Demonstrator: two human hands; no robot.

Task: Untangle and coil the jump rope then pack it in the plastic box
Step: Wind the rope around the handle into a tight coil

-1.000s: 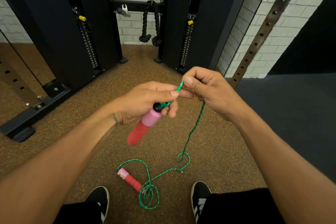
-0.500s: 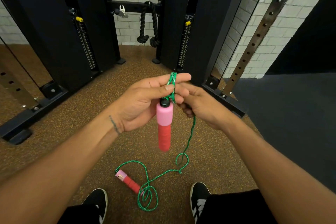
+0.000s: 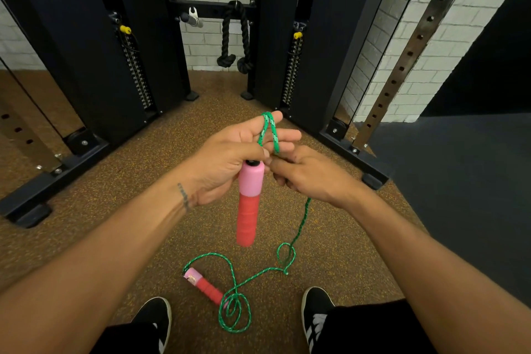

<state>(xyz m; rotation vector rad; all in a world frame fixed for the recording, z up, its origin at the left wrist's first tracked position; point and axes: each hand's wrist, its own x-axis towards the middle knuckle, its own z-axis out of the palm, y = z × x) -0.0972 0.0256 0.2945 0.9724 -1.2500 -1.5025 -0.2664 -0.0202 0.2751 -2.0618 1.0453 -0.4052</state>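
Note:
A green jump rope with pink-and-red handles runs from my hands down to the floor. My left hand grips the top of one handle, which hangs straight down, and a loop of the rope lies over its outstretched fingers. My right hand sits just right of it, pinching the rope below that loop. The other handle lies on the floor between my shoes, beside several loose rope loops. No plastic box is in view.
A black cable machine stands ahead with weight stacks and a hanging black rope attachment. Its base rails run along the brown speckled floor on both sides. A perforated steel upright and dark mat lie to the right.
The held handle swung from tilted to hanging straight down. My right hand dropped from above the left to beside it, leaving a rope loop over my left fingers.

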